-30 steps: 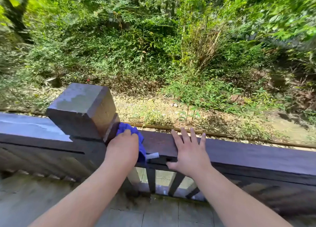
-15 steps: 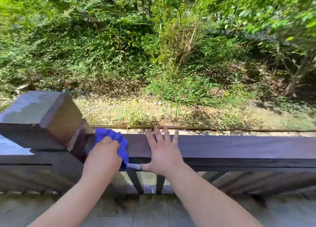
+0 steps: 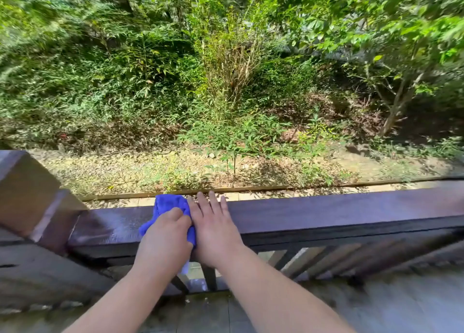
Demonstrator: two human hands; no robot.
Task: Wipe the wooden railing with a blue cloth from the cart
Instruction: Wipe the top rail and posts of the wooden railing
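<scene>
Thick green undergrowth (image 3: 226,69) is filling the whole upper part of the view, sloping down to a strip of leaf-strewn ground (image 3: 150,169) just beyond the deck. Across the lower half, the wooden railing (image 3: 339,214) is running from left to right, its dark top face lying flat and wide — a shape that lets a palm bear straight down on it. At the left end a square post (image 3: 27,189) is rising above the rail, and slender balusters (image 3: 326,257) are showing beneath it.

Both forearms are reaching forward over the deck boards (image 3: 376,307) to the rail. The right hand (image 3: 216,229) is lying flat on the top face, fingers extended together and pointing away from the person; it is probably bracing the body while the other hand works. The left hand (image 3: 164,237) is curling down over the blue cloth (image 3: 170,203), fingers bent and pressing it against the wood, likely to keep it bunched as it rubs.

The cloth is sitting on the rail top directly under and ahead of the left hand, its far edge poking out past the knuckles and a fold draping down the near face. It is lying just beside the right hand — the two appear to be touching. A pale tag is dangling below the left wrist.
</scene>
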